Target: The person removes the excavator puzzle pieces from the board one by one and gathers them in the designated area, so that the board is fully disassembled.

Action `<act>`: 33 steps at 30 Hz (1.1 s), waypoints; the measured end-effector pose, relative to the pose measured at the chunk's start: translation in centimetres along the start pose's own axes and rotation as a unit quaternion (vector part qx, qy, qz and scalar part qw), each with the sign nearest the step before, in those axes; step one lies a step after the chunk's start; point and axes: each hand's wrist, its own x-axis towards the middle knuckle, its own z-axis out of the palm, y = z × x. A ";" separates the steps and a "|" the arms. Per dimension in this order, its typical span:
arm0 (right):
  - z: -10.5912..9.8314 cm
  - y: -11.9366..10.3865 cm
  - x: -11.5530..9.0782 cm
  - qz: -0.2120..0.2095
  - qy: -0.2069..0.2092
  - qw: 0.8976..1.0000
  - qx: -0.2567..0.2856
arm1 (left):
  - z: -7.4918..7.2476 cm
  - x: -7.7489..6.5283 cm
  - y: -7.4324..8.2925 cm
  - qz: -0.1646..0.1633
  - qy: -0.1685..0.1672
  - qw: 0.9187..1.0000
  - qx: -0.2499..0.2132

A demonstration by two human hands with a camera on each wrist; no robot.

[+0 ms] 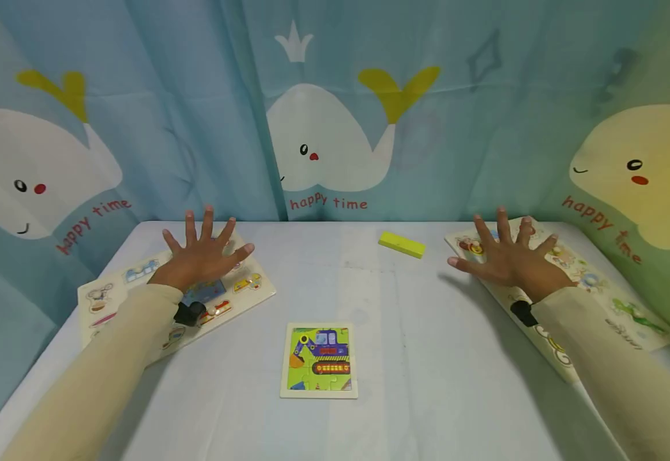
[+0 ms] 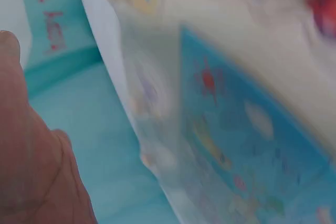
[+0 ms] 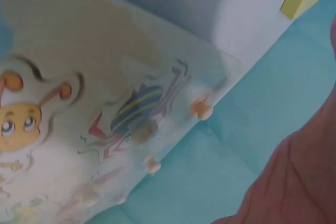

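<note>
My left hand [image 1: 199,259] is spread with straight fingers over a wooden peg puzzle board [image 1: 260,291] on the left of the table. Over a second peg puzzle board [image 1: 594,282] at the right, my right hand [image 1: 510,259] is likewise spread, palm down. Neither hand holds anything. Between them, nearer to me, lies a small square jigsaw puzzle [image 1: 319,360] with an excavator picture in a pale frame. A yellow block [image 1: 401,244] lies toward the back, left of the right hand. The left wrist view is blurred; it shows the board's blue picture [image 2: 252,129] beside the hand.
A white cloth-covered table [image 1: 225,410] carries everything. Behind it and at both sides hangs a blue-green curtain [image 1: 335,38] printed with whales and lettering. Small round pegs [image 3: 202,109] stick up from the right board.
</note>
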 end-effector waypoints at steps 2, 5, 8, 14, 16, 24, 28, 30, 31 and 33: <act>0.2 -0.2 0.0 -0.011 0.005 1.000 -0.002 | 0.0 -0.3 0.5 0.023 0.002 1.000 -0.006; 0.3 -0.6 -0.1 -0.040 0.012 0.999 0.007 | 0.0 -1.0 1.3 0.064 0.015 0.998 -0.020; 0.4 -1.3 -0.3 -0.072 0.018 0.997 0.036 | 0.0 -2.1 2.2 0.104 0.026 0.993 -0.043; 0.3 -2.7 -0.5 -0.131 0.045 0.988 0.063 | 0.5 -4.4 3.9 0.173 0.045 0.981 -0.070; 0.2 -3.2 -0.7 -0.147 0.051 0.985 0.073 | 0.7 -5.1 4.6 0.192 0.047 0.977 -0.076; 0.3 -6.0 -1.3 -0.181 0.058 0.977 0.097 | 2.4 -8.5 6.8 0.246 0.019 0.965 -0.092; 0.7 -7.5 -1.2 -0.194 0.064 0.973 0.111 | 3.5 -10.1 7.5 0.268 -0.024 0.958 -0.094; 1.2 -8.6 -1.1 -0.203 0.065 0.969 0.128 | 4.0 -10.8 7.8 0.274 -0.059 0.955 -0.095; 1.4 -9.2 -1.0 -0.208 0.064 0.967 0.135 | 4.2 -11.2 7.9 0.276 -0.078 0.953 -0.093; 1.9 -10.5 -0.9 -0.221 0.058 0.962 0.149 | 4.5 -11.8 8.2 0.278 -0.114 0.949 -0.095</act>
